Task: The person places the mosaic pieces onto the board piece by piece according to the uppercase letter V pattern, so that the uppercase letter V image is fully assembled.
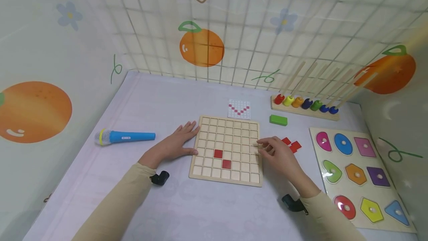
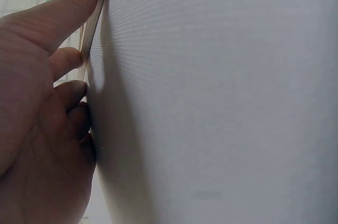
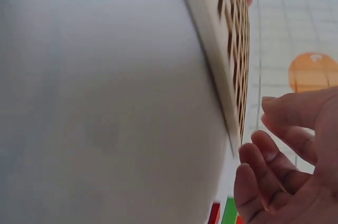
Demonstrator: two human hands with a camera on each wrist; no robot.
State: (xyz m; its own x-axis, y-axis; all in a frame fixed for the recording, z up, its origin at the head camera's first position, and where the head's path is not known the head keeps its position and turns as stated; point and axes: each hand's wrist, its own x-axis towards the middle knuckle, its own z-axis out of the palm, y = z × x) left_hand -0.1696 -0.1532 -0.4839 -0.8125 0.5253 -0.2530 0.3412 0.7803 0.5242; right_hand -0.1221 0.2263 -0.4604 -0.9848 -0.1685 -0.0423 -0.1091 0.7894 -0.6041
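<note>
A wooden grid board [image 1: 226,117] lies on the table, with a red square tile [image 1: 218,153] and another red tile [image 1: 226,164] set in its cells. My left hand [image 1: 177,142] rests at the board's left side, fingers spread, thumb touching the edge. Over the right edge hovers my right hand [image 1: 279,155], fingers loosely bent. In the right wrist view its thumb and index finger [image 3: 280,105] are close together, and no tile shows between them. Loose red tiles [image 1: 295,146] lie just beyond this hand, partly hidden by it. Behind the board is a pattern card [image 1: 239,109] with a red V of squares.
A green block [image 1: 278,120] lies near a peg stand [image 1: 305,113] with coloured beads at the back right. At the right is a shape puzzle board [image 1: 362,176]. A blue toy microphone [image 1: 125,137] lies at the left. Patterned curtains hang around the table.
</note>
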